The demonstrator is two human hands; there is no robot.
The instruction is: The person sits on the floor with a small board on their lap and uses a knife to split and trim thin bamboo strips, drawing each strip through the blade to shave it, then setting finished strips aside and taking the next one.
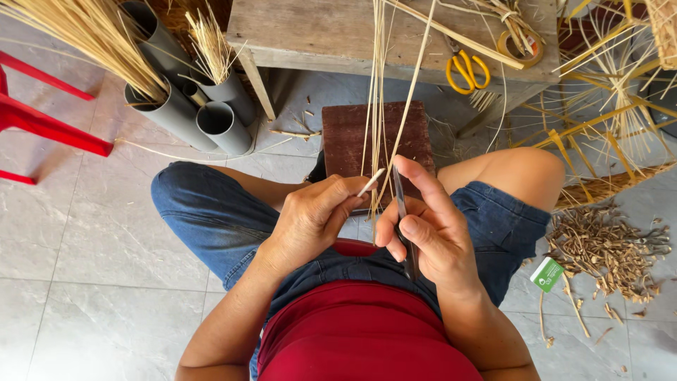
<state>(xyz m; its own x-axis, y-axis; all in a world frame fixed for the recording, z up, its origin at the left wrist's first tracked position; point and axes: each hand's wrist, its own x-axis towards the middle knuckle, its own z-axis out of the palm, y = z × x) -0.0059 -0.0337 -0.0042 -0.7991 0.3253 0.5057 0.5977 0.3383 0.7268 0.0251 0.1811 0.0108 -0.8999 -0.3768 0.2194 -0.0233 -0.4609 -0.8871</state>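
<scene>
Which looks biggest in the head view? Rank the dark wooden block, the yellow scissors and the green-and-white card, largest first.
1. dark wooden block
2. yellow scissors
3. green-and-white card
The scissors lie farther from the camera than the card, so their real lead is probably greater.

Dry, matt straw strips [377, 106]; a dark, smooth metal blade [400, 201]; rough, weathered wood counter [338, 32]; glossy yellow plastic scissor handles [465, 70]; smooth grey plastic pipes [218, 123]; polished stone floor [77, 233].
</scene>
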